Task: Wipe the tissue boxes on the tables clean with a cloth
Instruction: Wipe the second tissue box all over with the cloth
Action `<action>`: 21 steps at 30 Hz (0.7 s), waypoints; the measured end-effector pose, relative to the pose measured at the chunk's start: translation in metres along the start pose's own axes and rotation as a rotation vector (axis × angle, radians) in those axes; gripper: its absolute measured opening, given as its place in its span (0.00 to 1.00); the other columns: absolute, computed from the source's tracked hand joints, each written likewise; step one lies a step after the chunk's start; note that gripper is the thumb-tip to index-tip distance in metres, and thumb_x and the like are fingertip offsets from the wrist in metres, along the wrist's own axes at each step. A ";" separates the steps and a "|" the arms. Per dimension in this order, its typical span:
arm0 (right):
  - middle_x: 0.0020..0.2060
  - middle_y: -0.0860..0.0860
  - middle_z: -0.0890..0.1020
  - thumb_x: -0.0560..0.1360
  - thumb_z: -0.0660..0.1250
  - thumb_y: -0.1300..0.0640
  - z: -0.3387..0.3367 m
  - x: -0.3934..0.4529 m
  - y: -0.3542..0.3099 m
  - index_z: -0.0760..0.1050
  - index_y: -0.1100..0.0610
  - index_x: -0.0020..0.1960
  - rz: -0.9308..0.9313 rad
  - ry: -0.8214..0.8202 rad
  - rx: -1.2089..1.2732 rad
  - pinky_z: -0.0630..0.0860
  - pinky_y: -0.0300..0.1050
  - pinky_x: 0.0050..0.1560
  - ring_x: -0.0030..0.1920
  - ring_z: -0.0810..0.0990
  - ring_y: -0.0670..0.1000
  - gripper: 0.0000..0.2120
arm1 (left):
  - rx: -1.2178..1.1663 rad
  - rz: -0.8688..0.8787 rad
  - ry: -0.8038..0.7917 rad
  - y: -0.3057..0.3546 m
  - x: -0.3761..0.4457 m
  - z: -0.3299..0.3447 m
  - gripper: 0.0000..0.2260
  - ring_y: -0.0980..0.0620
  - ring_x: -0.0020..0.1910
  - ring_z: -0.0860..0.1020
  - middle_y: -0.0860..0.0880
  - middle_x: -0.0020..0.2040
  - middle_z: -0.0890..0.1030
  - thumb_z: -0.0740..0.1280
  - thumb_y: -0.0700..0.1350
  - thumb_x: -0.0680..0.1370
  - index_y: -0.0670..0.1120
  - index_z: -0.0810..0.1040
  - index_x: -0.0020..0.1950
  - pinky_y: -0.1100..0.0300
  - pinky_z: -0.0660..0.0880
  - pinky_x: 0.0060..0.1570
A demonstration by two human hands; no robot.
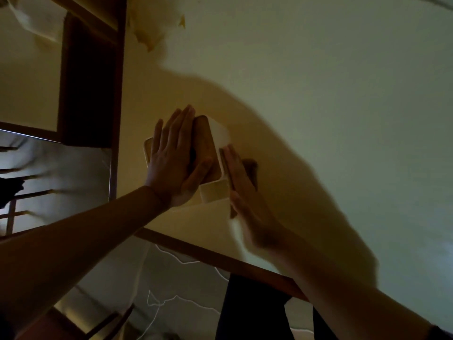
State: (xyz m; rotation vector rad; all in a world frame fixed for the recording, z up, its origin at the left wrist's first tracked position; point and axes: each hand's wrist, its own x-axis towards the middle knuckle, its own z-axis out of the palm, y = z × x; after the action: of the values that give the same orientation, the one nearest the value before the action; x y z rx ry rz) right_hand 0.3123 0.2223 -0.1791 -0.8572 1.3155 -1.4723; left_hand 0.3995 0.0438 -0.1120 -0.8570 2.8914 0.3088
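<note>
smooth pale table [318,99] | rounded tissue box [208,143] | left hand [176,158] flat on its wooden lid

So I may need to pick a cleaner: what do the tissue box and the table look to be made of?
The tissue box has pale, smooth walls with rounded corners, probably plastic, and a brown top panel, possibly wood or bamboo. The table has a pale, matte top, perhaps laminate, with a dark brown edge that looks like wood. Dim light leaves all this uncertain.
</note>
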 end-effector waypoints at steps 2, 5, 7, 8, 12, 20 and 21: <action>0.85 0.48 0.53 0.82 0.44 0.28 0.003 -0.015 0.000 0.46 0.46 0.87 0.029 -0.011 0.019 0.64 0.72 0.74 0.82 0.58 0.60 0.38 | 0.007 -0.012 -0.004 -0.001 0.000 -0.001 0.41 0.45 0.84 0.52 0.44 0.84 0.56 0.53 0.66 0.80 0.40 0.51 0.85 0.36 0.47 0.80; 0.86 0.46 0.49 0.82 0.44 0.27 0.002 -0.009 0.001 0.44 0.48 0.86 0.038 -0.007 0.020 0.59 0.78 0.75 0.83 0.57 0.62 0.40 | 0.002 -0.004 -0.004 -0.001 0.002 0.000 0.42 0.45 0.84 0.52 0.44 0.84 0.56 0.54 0.66 0.80 0.40 0.51 0.84 0.37 0.46 0.80; 0.86 0.47 0.46 0.82 0.44 0.28 -0.001 0.009 0.000 0.44 0.51 0.86 0.021 -0.017 0.022 0.51 0.73 0.80 0.86 0.47 0.54 0.41 | 0.009 0.004 -0.003 -0.002 0.001 0.000 0.42 0.45 0.84 0.52 0.44 0.84 0.56 0.53 0.66 0.80 0.39 0.51 0.84 0.36 0.47 0.80; 0.86 0.48 0.46 0.82 0.44 0.28 -0.004 0.021 -0.002 0.44 0.52 0.86 0.009 -0.023 0.012 0.48 0.70 0.82 0.86 0.44 0.52 0.41 | 0.013 0.005 -0.004 -0.002 0.001 0.000 0.42 0.45 0.84 0.51 0.44 0.84 0.56 0.52 0.67 0.80 0.39 0.51 0.84 0.36 0.47 0.80; 0.85 0.58 0.46 0.83 0.45 0.30 -0.010 0.090 -0.002 0.44 0.53 0.83 -0.088 -0.053 -0.060 0.42 0.60 0.84 0.86 0.43 0.56 0.38 | 0.007 0.017 -0.009 -0.004 0.001 0.001 0.43 0.44 0.84 0.52 0.43 0.84 0.56 0.50 0.69 0.80 0.39 0.52 0.84 0.35 0.49 0.79; 0.86 0.51 0.51 0.85 0.45 0.37 -0.020 0.132 -0.008 0.46 0.43 0.82 0.055 -0.087 -0.070 0.44 0.53 0.85 0.83 0.45 0.44 0.28 | 0.015 0.030 0.008 -0.005 0.000 0.002 0.42 0.43 0.84 0.52 0.42 0.84 0.57 0.53 0.65 0.80 0.39 0.52 0.84 0.35 0.48 0.80; 0.86 0.50 0.52 0.83 0.46 0.35 -0.019 0.122 -0.010 0.47 0.44 0.83 0.065 -0.058 -0.043 0.45 0.55 0.85 0.84 0.46 0.45 0.32 | 0.016 0.029 0.011 -0.006 0.000 0.004 0.42 0.43 0.84 0.52 0.42 0.84 0.56 0.53 0.65 0.80 0.38 0.51 0.84 0.36 0.48 0.80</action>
State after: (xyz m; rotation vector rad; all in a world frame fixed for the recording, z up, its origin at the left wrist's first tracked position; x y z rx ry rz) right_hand 0.2559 0.1127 -0.1835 -0.8705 1.3242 -1.3633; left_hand 0.4032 0.0399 -0.1164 -0.8173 2.9151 0.2846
